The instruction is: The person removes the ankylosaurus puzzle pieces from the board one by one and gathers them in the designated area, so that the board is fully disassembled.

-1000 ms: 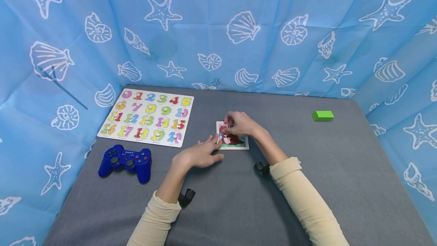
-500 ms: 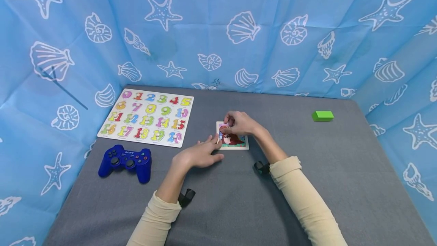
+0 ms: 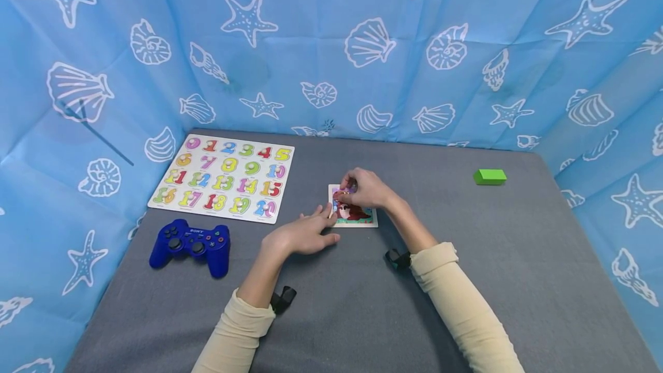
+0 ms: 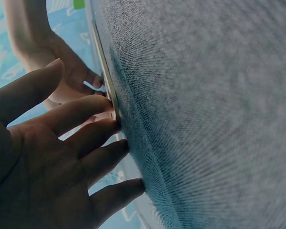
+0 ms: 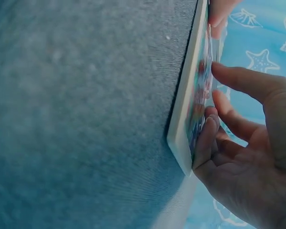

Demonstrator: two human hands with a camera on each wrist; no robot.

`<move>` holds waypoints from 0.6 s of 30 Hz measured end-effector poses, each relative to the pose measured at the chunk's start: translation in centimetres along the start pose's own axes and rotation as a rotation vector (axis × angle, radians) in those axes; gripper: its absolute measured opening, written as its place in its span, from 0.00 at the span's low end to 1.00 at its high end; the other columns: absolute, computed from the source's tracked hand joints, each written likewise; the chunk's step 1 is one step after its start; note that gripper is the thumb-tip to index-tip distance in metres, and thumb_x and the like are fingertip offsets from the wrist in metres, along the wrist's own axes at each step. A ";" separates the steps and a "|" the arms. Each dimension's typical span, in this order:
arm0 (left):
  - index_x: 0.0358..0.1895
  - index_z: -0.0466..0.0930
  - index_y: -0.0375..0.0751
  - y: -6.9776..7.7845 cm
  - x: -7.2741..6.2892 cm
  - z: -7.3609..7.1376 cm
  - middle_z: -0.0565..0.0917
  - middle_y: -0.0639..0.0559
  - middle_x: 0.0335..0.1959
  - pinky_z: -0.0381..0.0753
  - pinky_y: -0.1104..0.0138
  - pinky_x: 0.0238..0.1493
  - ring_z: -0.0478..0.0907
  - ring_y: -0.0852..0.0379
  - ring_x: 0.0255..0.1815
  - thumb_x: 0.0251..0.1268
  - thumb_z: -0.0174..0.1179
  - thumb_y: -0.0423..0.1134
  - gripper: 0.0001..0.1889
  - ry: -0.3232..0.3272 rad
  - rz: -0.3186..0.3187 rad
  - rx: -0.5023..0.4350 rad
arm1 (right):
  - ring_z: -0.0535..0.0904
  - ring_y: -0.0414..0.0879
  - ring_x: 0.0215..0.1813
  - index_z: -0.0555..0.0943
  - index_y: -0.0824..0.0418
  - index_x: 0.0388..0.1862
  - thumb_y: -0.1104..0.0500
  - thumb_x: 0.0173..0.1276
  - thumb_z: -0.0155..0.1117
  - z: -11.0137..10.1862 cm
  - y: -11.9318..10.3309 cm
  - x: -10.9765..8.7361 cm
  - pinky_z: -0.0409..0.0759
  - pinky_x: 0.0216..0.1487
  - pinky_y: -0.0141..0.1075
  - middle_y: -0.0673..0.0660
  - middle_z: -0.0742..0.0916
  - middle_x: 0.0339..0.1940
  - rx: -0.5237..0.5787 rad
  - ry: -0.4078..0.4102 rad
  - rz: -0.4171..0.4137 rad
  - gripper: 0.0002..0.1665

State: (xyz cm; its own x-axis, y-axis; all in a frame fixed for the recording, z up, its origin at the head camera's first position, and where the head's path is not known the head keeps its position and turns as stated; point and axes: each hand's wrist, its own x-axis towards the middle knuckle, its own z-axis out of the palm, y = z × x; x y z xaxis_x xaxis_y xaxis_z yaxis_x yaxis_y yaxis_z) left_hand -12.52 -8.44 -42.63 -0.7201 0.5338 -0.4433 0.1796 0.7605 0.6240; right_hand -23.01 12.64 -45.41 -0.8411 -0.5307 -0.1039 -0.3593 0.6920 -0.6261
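Right hand (image 3: 366, 189) bent-fingered over pale-rimmed picture board (image 3: 364, 216); whether it pinches anything, can't tell. Left hand (image 3: 305, 232) spread, fingertips at left edge. Board flat mid-table, green side nearest, near edge running left-right; long axis unclear.

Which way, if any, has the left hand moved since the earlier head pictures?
No. Against the blue controller, the left hand shows no visible shift in any direction.
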 end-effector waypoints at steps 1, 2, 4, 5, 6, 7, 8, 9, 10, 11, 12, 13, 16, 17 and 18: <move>0.87 0.58 0.41 0.0 0.0 0.0 0.42 0.44 0.93 0.39 0.37 0.92 0.37 0.43 0.94 0.88 0.51 0.50 0.33 0.000 0.000 0.000 | 0.79 0.46 0.39 0.86 0.63 0.43 0.53 0.70 0.78 0.0 0.0 0.0 0.78 0.42 0.36 0.59 0.87 0.40 -0.003 0.009 0.005 0.15; 0.87 0.59 0.41 0.0 0.1 0.0 0.42 0.44 0.93 0.39 0.37 0.92 0.37 0.43 0.94 0.88 0.51 0.50 0.33 0.000 -0.001 -0.001 | 0.79 0.46 0.40 0.86 0.64 0.45 0.53 0.70 0.78 0.1 0.0 0.0 0.79 0.43 0.37 0.59 0.87 0.42 -0.005 0.017 0.010 0.16; 0.87 0.59 0.41 -0.1 0.1 0.0 0.42 0.44 0.93 0.39 0.37 0.92 0.37 0.43 0.94 0.88 0.51 0.50 0.33 0.000 0.000 0.000 | 0.80 0.47 0.42 0.85 0.65 0.48 0.53 0.69 0.79 0.1 0.0 -0.1 0.80 0.46 0.37 0.60 0.88 0.43 -0.012 0.028 0.017 0.18; 0.87 0.59 0.41 -0.1 0.2 0.1 0.42 0.43 0.93 0.39 0.37 0.92 0.37 0.43 0.94 0.88 0.51 0.50 0.33 -0.001 -0.001 0.000 | 0.80 0.47 0.42 0.86 0.65 0.48 0.53 0.69 0.79 0.1 0.0 -0.1 0.80 0.46 0.38 0.60 0.88 0.43 -0.015 0.029 0.020 0.18; 0.87 0.59 0.41 -0.1 0.2 0.1 0.42 0.44 0.93 0.39 0.37 0.92 0.37 0.43 0.94 0.88 0.51 0.50 0.33 -0.001 -0.001 0.002 | 0.80 0.47 0.42 0.86 0.65 0.47 0.53 0.69 0.79 0.2 0.0 -0.1 0.80 0.46 0.38 0.60 0.87 0.42 -0.019 0.030 0.020 0.18; 0.87 0.59 0.41 -0.2 0.2 0.1 0.43 0.43 0.93 0.40 0.37 0.92 0.38 0.43 0.94 0.88 0.51 0.50 0.33 -0.001 0.000 0.003 | 0.79 0.47 0.41 0.86 0.65 0.46 0.52 0.68 0.79 0.2 -0.1 -0.1 0.79 0.46 0.38 0.59 0.87 0.42 -0.022 0.029 0.021 0.18; 0.87 0.59 0.41 -0.2 0.2 0.1 0.43 0.44 0.93 0.40 0.37 0.92 0.38 0.43 0.94 0.88 0.51 0.50 0.33 -0.001 0.000 0.004 | 0.79 0.47 0.41 0.86 0.64 0.45 0.52 0.68 0.79 0.1 -0.1 -0.1 0.78 0.45 0.37 0.59 0.87 0.41 -0.025 0.028 0.022 0.18; 0.87 0.59 0.41 -0.1 0.2 0.1 0.43 0.44 0.93 0.40 0.37 0.92 0.38 0.43 0.94 0.88 0.51 0.50 0.33 -0.002 0.000 0.004 | 0.78 0.47 0.40 0.86 0.64 0.45 0.52 0.68 0.79 0.1 -0.1 -0.1 0.78 0.44 0.37 0.59 0.86 0.40 -0.027 0.026 0.022 0.18; 0.87 0.59 0.41 -0.1 0.2 0.1 0.43 0.44 0.93 0.40 0.37 0.92 0.38 0.43 0.95 0.88 0.51 0.50 0.33 -0.003 -0.001 0.005 | 0.78 0.46 0.40 0.86 0.64 0.44 0.52 0.68 0.79 0.1 -0.1 -0.1 0.77 0.44 0.36 0.58 0.86 0.39 -0.029 0.022 0.023 0.18; 0.87 0.58 0.41 -0.1 0.2 0.1 0.43 0.44 0.93 0.39 0.37 0.92 0.37 0.43 0.95 0.88 0.50 0.50 0.33 -0.004 -0.002 0.006 | 0.77 0.46 0.40 0.86 0.64 0.44 0.51 0.68 0.79 0.1 -0.1 -0.1 0.76 0.43 0.36 0.58 0.86 0.39 -0.033 0.019 0.023 0.18; 0.87 0.58 0.40 -0.1 0.2 0.1 0.43 0.44 0.93 0.39 0.37 0.92 0.37 0.43 0.95 0.88 0.50 0.50 0.33 -0.004 -0.003 0.005 | 0.77 0.46 0.40 0.86 0.63 0.44 0.51 0.68 0.79 0.0 -0.1 -0.1 0.75 0.43 0.36 0.58 0.86 0.39 -0.035 0.015 0.024 0.18; 0.87 0.58 0.40 0.0 0.1 0.1 0.43 0.43 0.93 0.39 0.37 0.92 0.37 0.43 0.94 0.88 0.50 0.49 0.33 -0.005 -0.003 0.003 | 0.77 0.46 0.40 0.86 0.63 0.44 0.51 0.68 0.79 0.0 -0.2 -0.1 0.75 0.43 0.36 0.58 0.85 0.39 -0.035 0.010 0.026 0.18; 0.87 0.58 0.39 0.1 0.0 0.0 0.42 0.43 0.93 0.39 0.36 0.91 0.37 0.42 0.94 0.88 0.50 0.49 0.33 -0.007 -0.008 -0.001 | 0.77 0.46 0.40 0.85 0.63 0.45 0.50 0.68 0.79 -0.1 -0.2 -0.1 0.74 0.43 0.36 0.58 0.85 0.40 -0.036 -0.002 0.028 0.19; 0.87 0.58 0.39 0.1 0.0 0.0 0.42 0.42 0.93 0.38 0.36 0.91 0.37 0.42 0.94 0.88 0.50 0.49 0.34 -0.008 -0.010 -0.003 | 0.77 0.46 0.41 0.85 0.63 0.45 0.50 0.68 0.79 -0.1 -0.2 -0.1 0.74 0.44 0.36 0.58 0.85 0.40 -0.036 -0.004 0.030 0.19; 0.87 0.58 0.39 0.1 -0.1 0.0 0.42 0.42 0.93 0.38 0.36 0.91 0.37 0.41 0.94 0.88 0.51 0.48 0.34 -0.009 -0.012 -0.003 | 0.77 0.46 0.41 0.85 0.63 0.46 0.50 0.68 0.79 -0.1 -0.3 -0.1 0.75 0.44 0.36 0.58 0.86 0.41 -0.033 -0.007 0.031 0.19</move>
State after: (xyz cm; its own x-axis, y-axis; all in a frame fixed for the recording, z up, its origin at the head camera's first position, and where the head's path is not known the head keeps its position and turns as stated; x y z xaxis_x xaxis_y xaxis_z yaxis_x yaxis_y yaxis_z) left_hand -12.46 -8.37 -42.49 -0.7162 0.5280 -0.4562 0.1692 0.7657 0.6205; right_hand -22.89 12.54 -45.20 -0.8492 -0.5122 -0.1284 -0.3462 0.7237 -0.5969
